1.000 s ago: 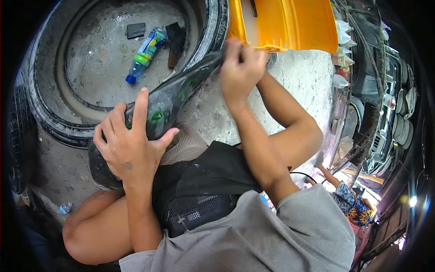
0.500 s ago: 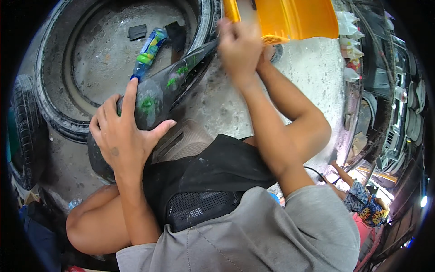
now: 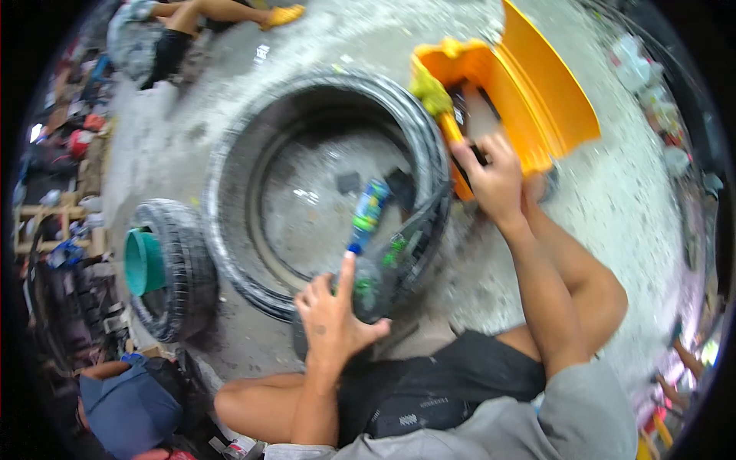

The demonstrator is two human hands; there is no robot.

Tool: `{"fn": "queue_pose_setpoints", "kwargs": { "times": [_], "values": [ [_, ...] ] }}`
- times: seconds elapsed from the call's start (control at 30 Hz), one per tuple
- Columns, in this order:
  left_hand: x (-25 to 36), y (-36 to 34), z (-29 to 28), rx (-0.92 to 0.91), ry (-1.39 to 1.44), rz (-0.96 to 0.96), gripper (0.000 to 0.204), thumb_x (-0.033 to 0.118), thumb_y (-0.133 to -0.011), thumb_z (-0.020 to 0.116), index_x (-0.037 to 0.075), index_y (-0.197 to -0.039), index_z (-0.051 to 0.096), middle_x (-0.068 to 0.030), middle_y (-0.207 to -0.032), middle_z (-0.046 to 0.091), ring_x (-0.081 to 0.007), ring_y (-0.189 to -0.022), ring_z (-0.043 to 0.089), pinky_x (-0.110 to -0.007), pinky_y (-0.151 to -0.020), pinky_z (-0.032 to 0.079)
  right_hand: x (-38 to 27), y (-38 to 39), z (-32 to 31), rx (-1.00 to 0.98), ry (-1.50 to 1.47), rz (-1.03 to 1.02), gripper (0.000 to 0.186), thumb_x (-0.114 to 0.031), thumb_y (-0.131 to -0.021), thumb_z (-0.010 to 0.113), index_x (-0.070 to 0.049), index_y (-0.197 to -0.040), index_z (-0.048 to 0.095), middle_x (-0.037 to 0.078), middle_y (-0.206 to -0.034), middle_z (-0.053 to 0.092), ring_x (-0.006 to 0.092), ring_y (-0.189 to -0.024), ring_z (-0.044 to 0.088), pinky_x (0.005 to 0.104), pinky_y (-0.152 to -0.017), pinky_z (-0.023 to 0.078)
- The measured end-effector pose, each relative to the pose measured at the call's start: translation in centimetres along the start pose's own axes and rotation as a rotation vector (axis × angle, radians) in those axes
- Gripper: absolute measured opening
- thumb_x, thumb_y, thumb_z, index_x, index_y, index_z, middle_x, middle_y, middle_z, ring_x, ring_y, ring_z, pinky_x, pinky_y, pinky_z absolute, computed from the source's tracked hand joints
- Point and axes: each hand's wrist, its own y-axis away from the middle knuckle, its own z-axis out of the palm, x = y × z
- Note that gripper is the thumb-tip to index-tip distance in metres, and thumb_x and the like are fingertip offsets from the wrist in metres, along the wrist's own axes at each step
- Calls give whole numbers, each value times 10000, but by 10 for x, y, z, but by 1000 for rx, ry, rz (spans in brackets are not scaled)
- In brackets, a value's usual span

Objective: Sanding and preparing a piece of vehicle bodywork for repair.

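Observation:
My left hand (image 3: pixel 331 318) lies with fingers spread over a dark rubber piece (image 3: pixel 376 295) marked with green patches. My index fingertip is close to the blue cap of a plastic bottle (image 3: pixel 368 211); whether they touch I cannot tell. That bottle lies within a large tyre ring (image 3: pixel 230 230), and the rubber piece rests over the ring's near right side. At the upper right, my right hand (image 3: pixel 494 176) is closed around a yellow-handled tool (image 3: pixel 451 129). Its rough yellow-green upper end is blurred, so its kind is unclear. An open yellow plastic case (image 3: pixel 529 107) stands just beyond that hand.
A smaller upright tyre (image 3: pixel 188 268) stands at the left with a green tub (image 3: pixel 143 261) inside it. Dark scraps (image 3: pixel 349 182) lie inside the ring. Another person's legs (image 3: pixel 207 15) show at the far left. Plastic bags (image 3: pixel 636 65) line the right side.
The view has shifted, showing more floor and the whole ring. My right hand, blurred before, now shows the yellow-handled tool beside the case. My left hand stays spread on the rubber piece.

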Motion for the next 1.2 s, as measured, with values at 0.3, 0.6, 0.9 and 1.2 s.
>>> {"fn": "queue_pose_setpoints", "kwargs": {
  "times": [0.3,0.6,0.9,1.2],
  "values": [
    [49,-51,14,40,26,-102,1325,579,-549,934,156,-1660,349,-272,-1293,565,-468,-1182,584,-580,-1005,463,5,-3,30,73,46,-210,346,-347,-860,874,-41,-984,769,157,-872,614,356,-829,631,450,-725,506],
    [38,-35,7,89,-23,-21,1410,761,-523,899,154,-1666,340,-344,-1484,482,-499,-1386,484,-683,-1092,383,12,6,39,-9,157,-165,480,-445,-814,895,-55,-1086,828,206,-1028,654,363,-996,657,446,-845,547],
    [43,-15,28,141,76,-106,1357,552,-487,969,271,-1663,353,-241,-1407,483,-457,-1297,498,-651,-1043,407,-11,81,41,6,390,-358,258,-276,-873,840,-141,-1084,777,157,-839,596,327,-801,593,466,-722,474],
    [39,-14,31,109,32,-155,1337,585,-507,957,324,-1664,341,-185,-1423,468,-409,-1303,486,-676,-1027,399,-14,70,57,136,507,-431,157,-264,-889,796,-112,-905,760,153,-808,583,368,-761,589,484,-680,446]
  ]
}}
